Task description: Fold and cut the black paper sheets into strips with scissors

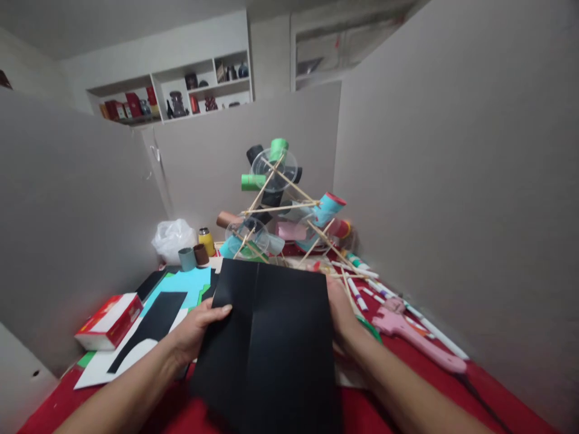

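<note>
I hold a large black sheet of paper (271, 337) up over the red table (434, 386), a crease running down its middle. My left hand (196, 328) grips its left edge, thumb on the front face. My right hand (340, 313) holds the right edge, mostly hidden behind the sheet. Beyond the sheet stands a model (280, 205) built from wooden sticks, clear plastic cups and coloured paper tubes.
A pink glue gun (418, 337) and several marker pens (368, 283) lie at the right. A red and white tissue box (111, 319), black, blue and white paper sheets (167, 301), small tubes (192, 258) and a white plastic bag (174, 238) lie left. Grey partition walls enclose the table.
</note>
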{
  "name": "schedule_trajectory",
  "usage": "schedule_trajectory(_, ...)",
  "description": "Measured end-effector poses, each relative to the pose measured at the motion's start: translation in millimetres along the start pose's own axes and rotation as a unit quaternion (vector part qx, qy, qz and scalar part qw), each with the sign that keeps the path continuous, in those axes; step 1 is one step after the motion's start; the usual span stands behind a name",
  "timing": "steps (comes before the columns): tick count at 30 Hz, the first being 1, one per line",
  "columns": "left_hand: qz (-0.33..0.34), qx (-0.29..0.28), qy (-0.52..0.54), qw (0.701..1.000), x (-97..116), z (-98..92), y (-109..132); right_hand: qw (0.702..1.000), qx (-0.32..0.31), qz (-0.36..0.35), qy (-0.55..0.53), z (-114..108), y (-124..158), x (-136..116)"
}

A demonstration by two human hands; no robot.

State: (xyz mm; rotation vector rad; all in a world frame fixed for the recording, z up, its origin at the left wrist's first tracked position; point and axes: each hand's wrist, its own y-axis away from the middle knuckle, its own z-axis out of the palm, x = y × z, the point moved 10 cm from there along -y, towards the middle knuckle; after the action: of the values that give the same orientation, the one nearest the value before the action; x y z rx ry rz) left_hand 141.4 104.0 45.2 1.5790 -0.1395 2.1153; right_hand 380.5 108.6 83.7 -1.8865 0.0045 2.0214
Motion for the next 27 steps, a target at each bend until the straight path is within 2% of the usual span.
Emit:
schedule_trajectory(2, -0.011, 0.013, -0.010, 1.000, -5.4, -10.7, -3.0, 0.997, 0.067, 0.009, 0.037, -26.0, -7.0, 6.4)
schedule_trajectory(5, -0.009, -0.007, -0.021, 1.000, -7.7, -18.3, -11.3, 0.987, 0.112, 0.012, 0.110, -48.8, -17.4, 7.9)
schedule_trajectory(6, -0.009, -0.019, -0.023, 1.000, -8.3, -19.4, -14.7, 0.973, 0.124, -0.014, 0.195, -51.9, -19.2, 0.2)
schedule_trajectory(10, -0.043, -0.034, -0.016, 0.998, -19.2, -24.6, -24.5, 0.948, 0.130, -0.014, 0.291, -49.6, -20.4, -5.8)
schedule_trajectory(15, -0.078, -0.069, -0.001, 0.995, -33.1, -9.5, -23.6, 0.901, 0.128, -0.053, 0.411, -44.2, -22.0, -11.0)
schedule_trajectory(18, -0.064, -0.025, -0.030, 0.997, -34.3, -14.7, -25.7, 0.895, 0.144, -0.044, 0.419, -57.8, -26.9, -3.1)
schedule_trajectory(22, -0.034, 0.048, -0.073, 0.996, -35.8, -34.9, -31.7, 0.890, 0.171, -0.029, 0.421, -80.1, -33.2, 7.2)
schedule_trajectory(25, -0.018, 0.065, -0.099, 0.993, -38.9, -45.0, -35.4, 0.895, 0.173, -0.013, 0.411, -84.6, -31.5, 6.1)
schedule_trajectory(27, -0.004, 0.063, -0.121, 0.991, -38.8, -47.0, -36.4, 0.906, 0.182, -0.014, 0.381, -80.4, -22.4, -4.6)
